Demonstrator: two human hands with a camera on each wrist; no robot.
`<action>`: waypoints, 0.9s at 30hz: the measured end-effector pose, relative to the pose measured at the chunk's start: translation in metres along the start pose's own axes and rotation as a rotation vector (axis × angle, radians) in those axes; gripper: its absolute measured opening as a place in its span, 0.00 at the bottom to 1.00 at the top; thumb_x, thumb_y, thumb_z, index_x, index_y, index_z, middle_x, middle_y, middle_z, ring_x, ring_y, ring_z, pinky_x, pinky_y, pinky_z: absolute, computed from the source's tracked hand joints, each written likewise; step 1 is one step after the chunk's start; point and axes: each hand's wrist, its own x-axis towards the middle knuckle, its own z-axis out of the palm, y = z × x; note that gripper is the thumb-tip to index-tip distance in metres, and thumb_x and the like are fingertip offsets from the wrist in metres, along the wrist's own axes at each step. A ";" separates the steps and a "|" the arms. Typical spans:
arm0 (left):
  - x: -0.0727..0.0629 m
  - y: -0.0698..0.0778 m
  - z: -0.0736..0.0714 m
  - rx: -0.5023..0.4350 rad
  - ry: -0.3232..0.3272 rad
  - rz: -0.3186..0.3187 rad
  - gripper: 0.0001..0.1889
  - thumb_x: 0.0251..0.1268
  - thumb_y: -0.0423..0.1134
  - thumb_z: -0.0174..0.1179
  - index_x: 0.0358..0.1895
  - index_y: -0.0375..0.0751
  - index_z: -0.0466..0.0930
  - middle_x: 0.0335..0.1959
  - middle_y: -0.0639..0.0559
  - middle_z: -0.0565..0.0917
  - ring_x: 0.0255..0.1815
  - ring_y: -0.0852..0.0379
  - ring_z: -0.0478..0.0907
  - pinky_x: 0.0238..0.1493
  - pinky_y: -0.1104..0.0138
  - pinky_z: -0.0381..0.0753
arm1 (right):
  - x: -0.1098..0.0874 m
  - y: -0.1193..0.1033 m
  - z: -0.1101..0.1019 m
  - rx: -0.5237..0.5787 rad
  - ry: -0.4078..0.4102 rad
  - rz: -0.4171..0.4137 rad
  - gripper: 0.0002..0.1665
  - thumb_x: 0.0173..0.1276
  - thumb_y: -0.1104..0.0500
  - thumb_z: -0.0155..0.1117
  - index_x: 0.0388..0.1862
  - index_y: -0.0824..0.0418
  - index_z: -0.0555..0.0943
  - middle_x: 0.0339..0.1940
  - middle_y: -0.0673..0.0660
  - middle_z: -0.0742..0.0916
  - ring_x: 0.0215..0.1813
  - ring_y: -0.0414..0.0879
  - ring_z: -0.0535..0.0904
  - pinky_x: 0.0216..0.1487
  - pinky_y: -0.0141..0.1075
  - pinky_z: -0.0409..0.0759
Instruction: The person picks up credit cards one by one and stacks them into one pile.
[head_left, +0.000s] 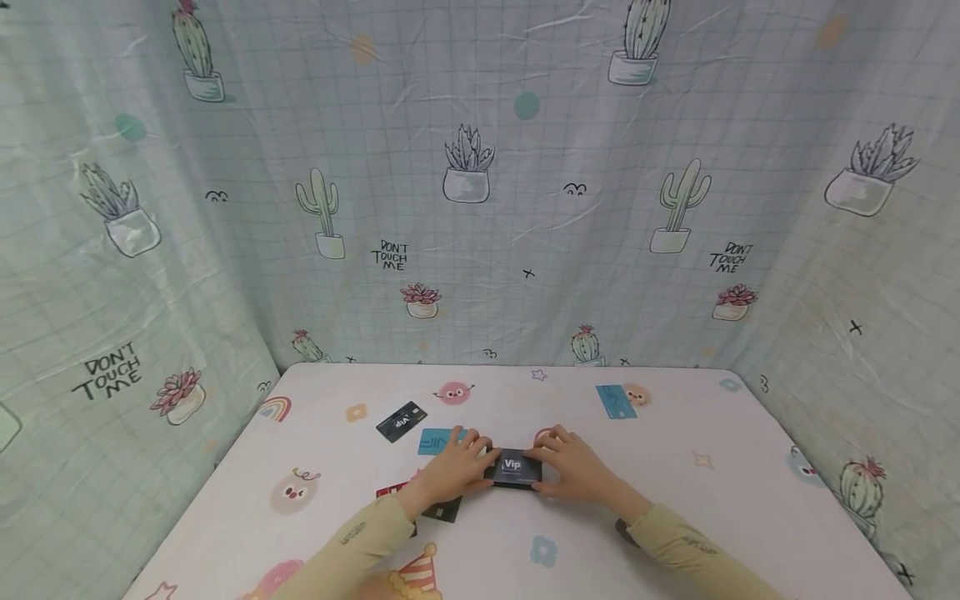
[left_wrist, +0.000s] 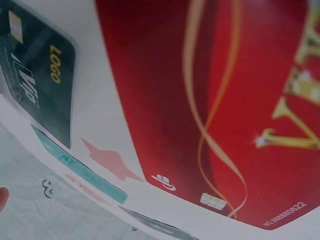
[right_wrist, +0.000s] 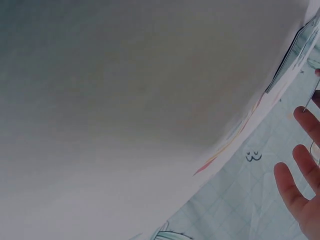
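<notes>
Both hands hold a black Vip card (head_left: 513, 467) by its two ends at the middle of the table. It shows a thick dark front edge. My left hand (head_left: 456, 468) grips the left end and my right hand (head_left: 576, 471) the right end, thumbs nearer the body. In the right wrist view, spread fingers of the right hand (right_wrist: 305, 185) appear at the right edge, with a thin card edge at one fingertip. Beneath the left wrist lie a red VIP card (left_wrist: 165, 100) and a dark Vip card (left_wrist: 42, 75), both partly covered in the head view.
Beyond the left hand lie a blue card (head_left: 435, 442) and another black Vip card (head_left: 401, 422). A second blue card (head_left: 616, 402) is at the back right. Part of a dark item (head_left: 626, 533) shows under the right sleeve. A patterned curtain (head_left: 510, 208) surrounds the white table (head_left: 720, 500).
</notes>
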 end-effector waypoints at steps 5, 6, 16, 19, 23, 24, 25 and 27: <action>-0.002 -0.002 0.004 -0.013 0.012 0.011 0.25 0.59 0.58 0.51 0.57 0.51 0.71 0.49 0.55 0.74 0.50 0.56 0.66 0.55 0.52 0.65 | 0.000 -0.001 0.003 0.002 -0.025 0.022 0.28 0.50 0.39 0.64 0.50 0.47 0.77 0.43 0.44 0.79 0.47 0.41 0.65 0.44 0.39 0.72; -0.003 -0.002 0.005 -0.019 0.013 0.013 0.25 0.59 0.58 0.51 0.56 0.50 0.71 0.49 0.55 0.74 0.50 0.56 0.66 0.55 0.52 0.66 | 0.000 -0.001 0.004 0.000 -0.025 0.025 0.28 0.50 0.39 0.64 0.50 0.47 0.77 0.43 0.44 0.79 0.48 0.41 0.66 0.45 0.39 0.72; -0.003 -0.002 0.012 -0.055 0.002 0.034 0.24 0.59 0.56 0.52 0.56 0.51 0.71 0.50 0.55 0.75 0.50 0.56 0.66 0.54 0.53 0.66 | -0.001 -0.003 0.006 -0.007 -0.041 0.050 0.28 0.50 0.40 0.64 0.49 0.49 0.77 0.45 0.46 0.80 0.49 0.44 0.67 0.48 0.44 0.72; -0.003 -0.002 0.013 -0.056 -0.001 0.040 0.24 0.59 0.56 0.52 0.56 0.52 0.71 0.50 0.55 0.74 0.50 0.56 0.66 0.54 0.53 0.65 | -0.001 -0.002 0.007 -0.012 -0.031 0.040 0.27 0.50 0.41 0.64 0.49 0.50 0.77 0.45 0.46 0.80 0.50 0.45 0.67 0.49 0.45 0.72; -0.002 -0.002 0.012 -0.062 -0.015 0.042 0.23 0.59 0.57 0.51 0.57 0.52 0.71 0.50 0.56 0.74 0.51 0.56 0.66 0.55 0.53 0.66 | -0.002 -0.001 0.008 -0.030 -0.013 0.028 0.27 0.50 0.42 0.65 0.48 0.49 0.77 0.45 0.46 0.80 0.50 0.45 0.68 0.49 0.45 0.72; -0.002 -0.002 0.012 -0.068 -0.016 0.043 0.23 0.59 0.56 0.51 0.57 0.52 0.71 0.50 0.56 0.74 0.51 0.56 0.66 0.55 0.52 0.66 | -0.002 -0.001 0.009 -0.032 -0.015 0.029 0.27 0.50 0.41 0.65 0.48 0.49 0.77 0.45 0.46 0.80 0.50 0.45 0.68 0.49 0.45 0.72; -0.001 -0.002 0.011 -0.074 -0.019 0.043 0.23 0.59 0.56 0.51 0.57 0.53 0.71 0.50 0.55 0.74 0.51 0.56 0.66 0.55 0.52 0.66 | -0.003 -0.001 0.008 -0.032 -0.018 0.031 0.27 0.50 0.41 0.64 0.48 0.49 0.77 0.45 0.46 0.80 0.51 0.46 0.68 0.49 0.45 0.72; -0.001 -0.002 0.011 -0.091 -0.021 0.047 0.23 0.59 0.56 0.52 0.57 0.52 0.71 0.50 0.55 0.75 0.51 0.56 0.66 0.55 0.52 0.66 | -0.003 -0.001 0.008 -0.032 -0.027 0.037 0.26 0.50 0.41 0.64 0.48 0.49 0.77 0.45 0.46 0.80 0.51 0.46 0.68 0.49 0.45 0.72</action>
